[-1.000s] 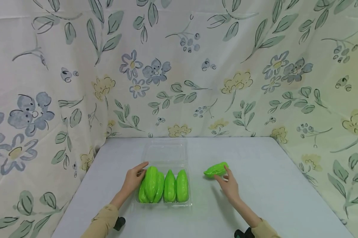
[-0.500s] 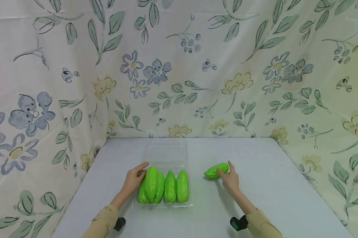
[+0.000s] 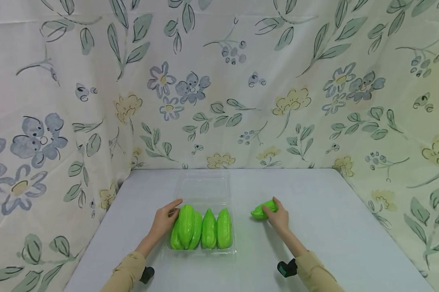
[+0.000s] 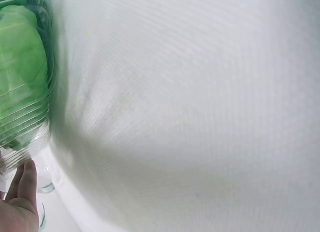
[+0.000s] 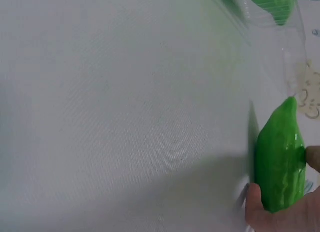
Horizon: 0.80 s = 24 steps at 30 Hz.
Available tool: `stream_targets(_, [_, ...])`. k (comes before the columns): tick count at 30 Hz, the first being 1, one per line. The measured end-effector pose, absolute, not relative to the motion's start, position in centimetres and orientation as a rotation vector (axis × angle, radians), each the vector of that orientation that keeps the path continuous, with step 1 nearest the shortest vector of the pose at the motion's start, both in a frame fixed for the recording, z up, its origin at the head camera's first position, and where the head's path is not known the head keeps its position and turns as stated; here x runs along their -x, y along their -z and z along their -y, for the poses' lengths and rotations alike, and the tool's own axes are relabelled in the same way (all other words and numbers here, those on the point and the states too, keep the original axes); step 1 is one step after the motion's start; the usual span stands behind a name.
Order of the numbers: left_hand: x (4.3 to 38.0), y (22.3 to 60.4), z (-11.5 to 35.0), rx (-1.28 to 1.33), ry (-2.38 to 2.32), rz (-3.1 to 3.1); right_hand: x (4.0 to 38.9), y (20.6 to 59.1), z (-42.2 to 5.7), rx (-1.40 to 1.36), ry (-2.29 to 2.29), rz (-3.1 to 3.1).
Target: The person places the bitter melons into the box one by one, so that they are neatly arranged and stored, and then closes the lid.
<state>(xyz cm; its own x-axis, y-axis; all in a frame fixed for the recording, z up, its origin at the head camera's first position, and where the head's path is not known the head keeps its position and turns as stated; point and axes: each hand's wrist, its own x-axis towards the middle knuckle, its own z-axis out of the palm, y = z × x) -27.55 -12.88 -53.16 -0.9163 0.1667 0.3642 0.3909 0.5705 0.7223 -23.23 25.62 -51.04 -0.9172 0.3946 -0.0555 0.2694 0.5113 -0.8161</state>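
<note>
In the head view my right hand (image 3: 279, 217) grips a bright green, ridged bitter melon (image 3: 259, 212) lying on the table right of the container. The right wrist view has the bitter melon (image 5: 281, 159) between thumb and fingers, its pointed end free. My left hand (image 3: 164, 219) holds the left back side of a clear plastic container (image 3: 233, 239). Several more bitter melons (image 3: 209, 231) lie inside, one on top of others at the left. From the left wrist, my fingers (image 4: 27, 184) touch the container's ribbed wall; the thumb is hidden there.
The container's clear lid (image 3: 203, 186) lies folded open toward the back of the white table (image 3: 314, 227). A floral cloth (image 3: 219, 81) hangs behind the table and along its sides. Black devices (image 3: 287, 268) sit at both wrists.
My right hand has shifted over the single bitter melon, and its thumb and fingers have come together around it. The left hand and the container stay as they were.
</note>
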Motion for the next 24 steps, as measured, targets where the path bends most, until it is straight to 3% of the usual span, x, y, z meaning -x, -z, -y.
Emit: stream_targets(24, [27.38,52.70,12.68,0.490,1.277,2.537,23.30,51.83,-26.15,0.451,-1.359,2.587])
